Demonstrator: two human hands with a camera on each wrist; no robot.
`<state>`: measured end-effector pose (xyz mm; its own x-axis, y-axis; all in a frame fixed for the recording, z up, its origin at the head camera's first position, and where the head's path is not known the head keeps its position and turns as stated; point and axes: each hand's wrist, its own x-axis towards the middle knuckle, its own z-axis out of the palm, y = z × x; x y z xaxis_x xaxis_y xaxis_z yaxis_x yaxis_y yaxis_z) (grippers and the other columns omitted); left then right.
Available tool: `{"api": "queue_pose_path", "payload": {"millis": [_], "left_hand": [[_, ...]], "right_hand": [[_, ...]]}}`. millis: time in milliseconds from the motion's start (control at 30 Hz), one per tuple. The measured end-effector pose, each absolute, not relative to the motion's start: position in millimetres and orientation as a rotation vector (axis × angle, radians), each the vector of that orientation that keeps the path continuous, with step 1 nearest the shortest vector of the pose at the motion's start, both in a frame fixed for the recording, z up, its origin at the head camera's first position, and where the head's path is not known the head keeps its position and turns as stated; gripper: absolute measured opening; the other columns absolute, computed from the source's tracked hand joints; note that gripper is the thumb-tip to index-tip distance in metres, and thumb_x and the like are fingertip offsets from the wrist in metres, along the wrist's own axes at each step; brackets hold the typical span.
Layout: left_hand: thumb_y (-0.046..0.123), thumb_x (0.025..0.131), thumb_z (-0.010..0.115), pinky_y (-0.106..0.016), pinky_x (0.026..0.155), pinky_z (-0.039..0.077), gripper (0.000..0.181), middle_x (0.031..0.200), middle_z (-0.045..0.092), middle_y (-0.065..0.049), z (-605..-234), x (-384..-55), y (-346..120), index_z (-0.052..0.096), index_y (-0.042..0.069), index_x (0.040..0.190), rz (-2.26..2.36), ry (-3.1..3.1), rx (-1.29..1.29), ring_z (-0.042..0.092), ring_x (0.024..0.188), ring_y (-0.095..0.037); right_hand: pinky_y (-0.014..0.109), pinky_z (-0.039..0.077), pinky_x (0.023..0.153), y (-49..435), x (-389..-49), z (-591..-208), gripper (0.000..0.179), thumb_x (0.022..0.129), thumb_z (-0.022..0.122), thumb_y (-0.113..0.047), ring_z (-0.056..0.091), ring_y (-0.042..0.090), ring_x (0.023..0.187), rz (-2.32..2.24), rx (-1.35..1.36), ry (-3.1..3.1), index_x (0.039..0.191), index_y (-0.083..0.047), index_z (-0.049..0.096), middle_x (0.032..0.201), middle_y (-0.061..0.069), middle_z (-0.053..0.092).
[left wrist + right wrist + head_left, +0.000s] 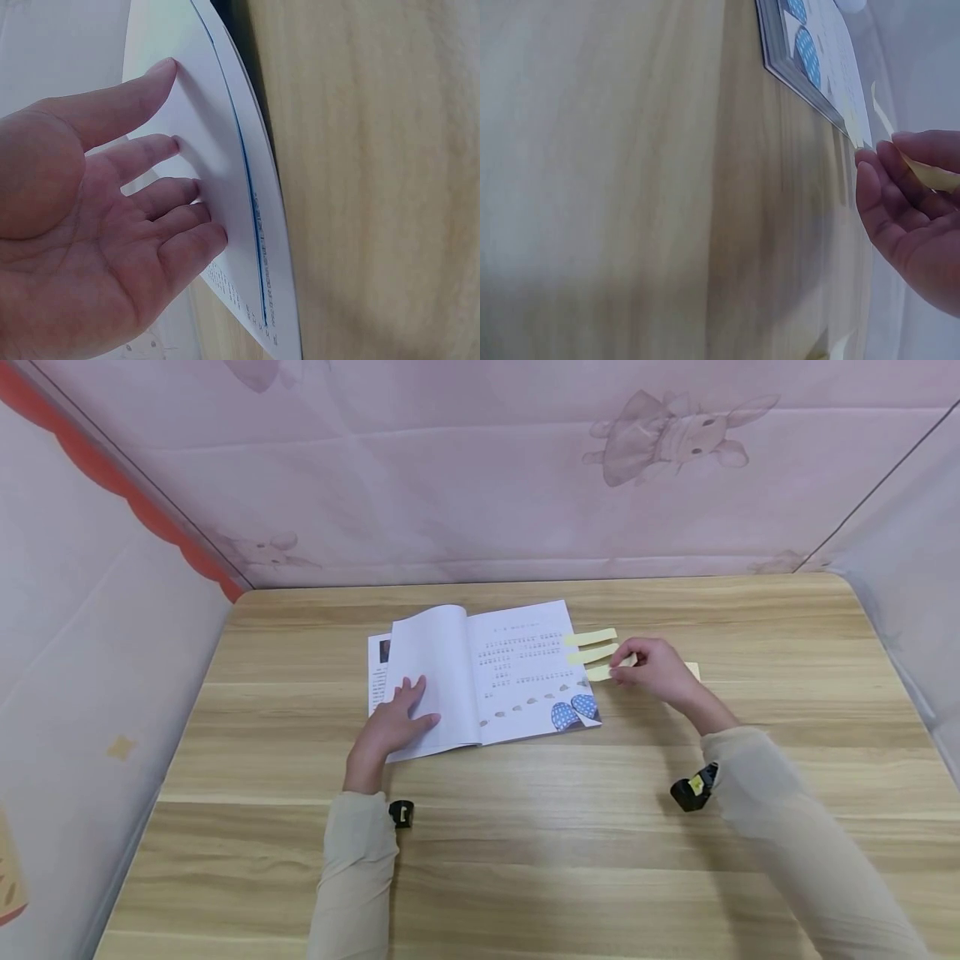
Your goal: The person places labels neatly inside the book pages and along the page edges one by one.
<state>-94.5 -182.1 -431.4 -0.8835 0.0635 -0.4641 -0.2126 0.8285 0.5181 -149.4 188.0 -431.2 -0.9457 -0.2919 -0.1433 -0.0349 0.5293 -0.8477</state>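
An open book (517, 693) lies on the table, its left page curving up toward the spine. My left hand (393, 722) rests on that blank left page, fingers spread; the left wrist view shows the fingertips (214, 234) against the paper. Yellow sticky strips (592, 637) stick out past the right page's outer edge. By the lowest of them, my right hand (652, 672) pinches a yellow sticky strip (932, 177) between thumb and finger. Whether that strip touches the page is hidden by the fingers.
Partly behind the right wrist, another pale yellow piece of paper (693, 670) lies on the wooden table (525, 860). A pink fabric wall (450, 485) rises along the table's back edge. Pale side walls (90, 610) stand left and right.
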Motion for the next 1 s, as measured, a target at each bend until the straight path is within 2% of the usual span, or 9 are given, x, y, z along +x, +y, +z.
{"api": "queue_pose_path", "payload": {"millis": [333,700,1000], "left_hand": [[0.034,0.091,0.052,-0.053,0.107,0.008,0.069,0.151,0.002,-0.012,-429.8,-94.7,-181.1,0.015,0.016,0.147,0.781,2.531,-0.116,0.0,0.138,-0.029],[0.032,0.092,0.052,-0.054,0.107,0.007,0.069,0.151,0.001,-0.013,-429.8,-93.9,-181.4,0.015,0.015,0.147,0.784,2.53,-0.115,0.0,0.138,-0.03],[0.032,0.092,0.052,-0.053,0.108,0.008,0.068,0.151,0.002,-0.013,-430.5,-93.6,-181.4,0.016,0.015,0.147,0.785,2.533,-0.119,0.001,0.138,-0.03]], "right_hand": [[0.023,0.047,0.054,173.8,-149.3,-440.3,0.01,0.084,0.064,-0.007,0.06,0.023,0.065,-1.303,-0.2,2.547,0.089,0.002,0.061,0.074,0.01,0.059],[0.023,0.038,0.05,166.4,-149.5,-446.3,0.012,0.083,0.066,-0.009,0.043,0.017,0.059,-1.279,-0.181,2.585,0.087,0.001,0.059,0.068,0.006,0.049],[0.027,0.036,0.053,163.1,-151.0,-448.7,0.01,0.083,0.065,-0.009,0.042,0.019,0.061,-1.224,-0.187,2.627,0.087,-0.001,0.06,0.069,0.006,0.048]]}}
